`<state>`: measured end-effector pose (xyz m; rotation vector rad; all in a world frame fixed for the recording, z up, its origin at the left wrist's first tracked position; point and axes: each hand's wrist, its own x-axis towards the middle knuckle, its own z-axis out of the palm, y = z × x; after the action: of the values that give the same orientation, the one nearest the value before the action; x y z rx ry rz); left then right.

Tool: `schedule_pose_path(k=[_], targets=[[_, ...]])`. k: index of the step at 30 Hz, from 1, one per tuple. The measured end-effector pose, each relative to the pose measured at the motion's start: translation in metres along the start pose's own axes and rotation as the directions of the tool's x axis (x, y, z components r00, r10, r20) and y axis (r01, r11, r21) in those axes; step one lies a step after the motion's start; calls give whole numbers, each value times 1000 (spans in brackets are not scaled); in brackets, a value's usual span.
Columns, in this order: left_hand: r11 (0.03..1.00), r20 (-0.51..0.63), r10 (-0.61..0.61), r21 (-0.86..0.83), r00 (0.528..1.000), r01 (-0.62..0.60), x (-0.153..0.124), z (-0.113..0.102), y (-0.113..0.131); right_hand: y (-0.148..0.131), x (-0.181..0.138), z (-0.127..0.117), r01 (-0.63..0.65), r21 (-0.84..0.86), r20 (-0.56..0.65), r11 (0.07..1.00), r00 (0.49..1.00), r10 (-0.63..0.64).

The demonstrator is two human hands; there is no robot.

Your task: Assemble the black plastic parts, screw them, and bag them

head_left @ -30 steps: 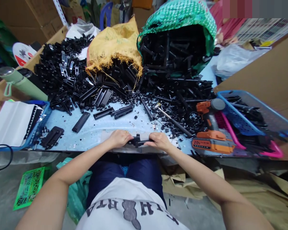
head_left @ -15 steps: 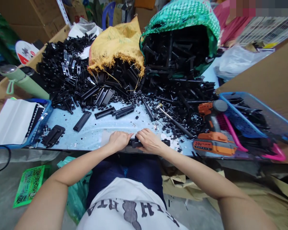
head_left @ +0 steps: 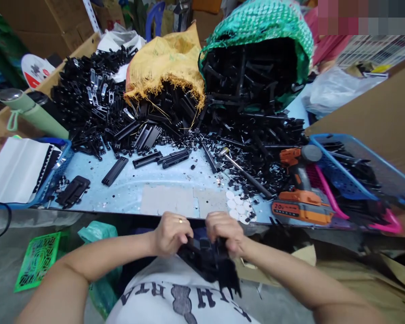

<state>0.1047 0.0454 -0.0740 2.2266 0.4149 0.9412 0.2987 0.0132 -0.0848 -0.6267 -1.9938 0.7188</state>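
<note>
From my feed: bare grey floor (head_left: pixel 3 256), brown paper (head_left: pixel 357 265) strewn at right. Worktop (head_left: pixel 97 193) light blue, wooden board (head_left: pixel 87 50) along its left edge. Beyond, I see cardboard boxes (head_left: pixel 37 20) upper left, blue chair back (head_left: pixel 158 20). White wire rack (head_left: pixel 381 51) far right, above a leaning cardboard panel (head_left: pixel 374 108). Light cool, dimmer under the worktop.

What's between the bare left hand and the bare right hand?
In the head view, a blurred, black, angular, plastic-looking part spans the gap: the left hand and right hand both hold it.
</note>
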Motion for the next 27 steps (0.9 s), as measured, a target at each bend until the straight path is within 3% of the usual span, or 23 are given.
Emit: schedule_pose_path(k=[1, 3, 5, 6, 9, 11, 13, 16, 19, 24, 27], targets=[[1000, -76, -3, -9, 997, 2, -1, 10, 2, 4, 2, 17, -21, 22, -145, 1000, 989, 24], [995, -159, 24, 98, 987, -8, 0, 29, -7, 25, 11, 44, -181, -52, -415, 982, 898, 144], [946, -133, 80, 322, 988, -33, 4, 41, -31, 59, 27, 50, -357, -131, -521, 925, 819, 242], [896, -88, 93, 441, 992, -45, 8, 43, -47, 80, 36, 44, -392, -168, -505, 905, 822, 263], [700, 8, -28, 714, 1000, 14, 25, 36, -98, 140, 56, -1, -344, -416, -194, 842, 938, 287], [607, 88, -129, 795, 988, 8, 37, 25, -125, 169, 57, -40, -250, -617, 24, 746, 942, 335], [554, 153, -172, 832, 973, -33, 45, 12, -144, 185, 54, -73, -172, -742, 99, 648, 928, 360], [516, 189, -167, 853, 968, -78, 53, -8, -162, 195, 59, -97, -238, -812, -47, 532, 937, 347], [507, 170, -207, 861, 964, -43, 59, -28, -179, 201, 93, -89, -389, -774, -198, 499, 898, 394], [510, 131, -253, 860, 959, 17, 63, -54, -193, 222, 175, -43, -679, -674, -460, 292, 695, 553], [492, -78, -263, 846, 962, 203, 59, -81, -195, 228, 199, -29, -746, -623, -510, 235, 615, 602]])
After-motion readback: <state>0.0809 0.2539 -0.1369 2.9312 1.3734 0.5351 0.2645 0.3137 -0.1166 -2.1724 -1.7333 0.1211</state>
